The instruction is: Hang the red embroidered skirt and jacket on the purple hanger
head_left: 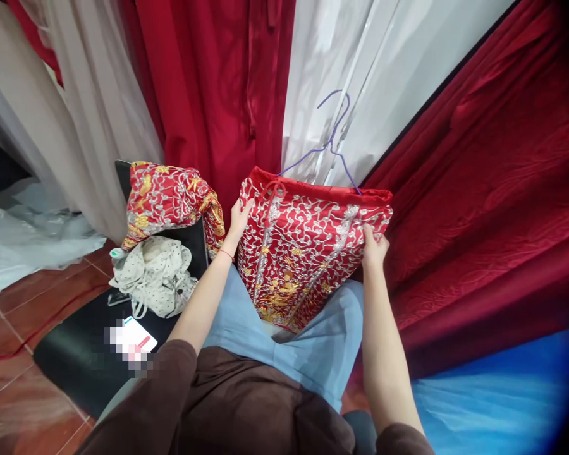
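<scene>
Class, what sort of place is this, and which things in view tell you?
Probably a dress shop or costume store: long red garments hang close together, a purple hanger carries an embroidered red skirt, and blue tulle spreads nearby.

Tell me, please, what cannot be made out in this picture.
Head view:
Red embroidered fabric garment: far side, hidden by its front.
Lit white rectangular screen: details, too small and partly pixelated.
Glossy blue fabric: remainder, cut off by the bottom edge.
White dotted cloth bundle: its folds hide what lies beneath.
</scene>
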The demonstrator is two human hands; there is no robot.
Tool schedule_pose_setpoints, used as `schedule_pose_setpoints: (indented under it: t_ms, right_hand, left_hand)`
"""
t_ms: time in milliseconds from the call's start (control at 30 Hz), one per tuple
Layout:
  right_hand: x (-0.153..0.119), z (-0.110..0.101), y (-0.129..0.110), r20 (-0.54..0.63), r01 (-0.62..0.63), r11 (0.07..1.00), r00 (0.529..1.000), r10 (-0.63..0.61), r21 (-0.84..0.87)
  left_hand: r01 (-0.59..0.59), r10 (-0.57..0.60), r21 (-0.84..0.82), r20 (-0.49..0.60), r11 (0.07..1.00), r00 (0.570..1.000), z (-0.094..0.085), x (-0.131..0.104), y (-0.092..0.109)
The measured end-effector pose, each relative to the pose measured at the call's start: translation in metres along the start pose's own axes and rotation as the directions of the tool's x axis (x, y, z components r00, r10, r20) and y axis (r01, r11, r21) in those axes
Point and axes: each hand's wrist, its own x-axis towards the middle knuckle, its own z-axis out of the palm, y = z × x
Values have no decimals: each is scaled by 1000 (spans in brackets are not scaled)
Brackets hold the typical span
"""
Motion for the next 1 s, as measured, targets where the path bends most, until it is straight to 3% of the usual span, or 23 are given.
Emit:
schedule_pose_setpoints:
  t_ms: [200, 300, 400, 467, 533, 567, 633, 700, 767, 833, 900, 967, 1000]
  right_hand:
    - [-6, 3, -6, -16, 9, 1000, 1000, -9, -16]
    - [-3, 4, -6, 4, -4, 998, 1000, 4, -66]
    - [-13, 4, -5, 34, 48, 986, 998, -43, -157]
    - [-36, 5, -4, -2, 102, 971, 995, -104, -217]
    - [-77, 7, -2, -73, 128, 956, 986, -152, -263]
    - [-101, 9, 0, -87, 115, 954, 986, -144, -278]
    - [-149, 15, 3, -56, 74, 962, 994, -91, -261]
    - [-187, 27, 4, 153, 77, 968, 987, -40, -240]
    - [-209, 43, 2, 388, 128, 969, 921, -37, -213]
    - [-217, 57, -4, 519, 175, 965, 853, -50, -194]
    - [-219, 67, -12, 572, 186, 960, 819, -34, -209]
    - [-220, 73, -22, 618, 172, 957, 786, 10, -235]
    - [-222, 76, -28, 631, 161, 957, 776, 30, -243]
  left_hand:
    - [41, -41, 35, 16, 999, 999, 0, -7, 5]
    - [224, -235, 90, 132, 970, 963, -24, -27, 9]
    - [424, -455, 165, 288, 890, 843, -73, -43, 16]
    - [542, -594, 254, 450, 801, 666, -114, -44, 20]
    - [602, -684, 348, 512, 719, 521, -154, -38, 22]
    - [622, -710, 360, 480, 696, 516, -172, -34, 21]
    - [662, -745, 345, 364, 666, 559, -201, -30, 17]
    - [678, -738, 293, 240, 674, 631, -221, -30, 9]
    - [663, -703, 240, 165, 709, 692, -231, -33, 1]
    - [599, -611, 136, 87, 789, 786, -233, -36, -5]
    - [483, -482, 26, -24, 875, 876, -230, -35, -8]
    - [320, -320, -30, -174, 947, 931, -223, -30, -6]
    - [245, -244, -29, -247, 969, 938, -219, -27, -3]
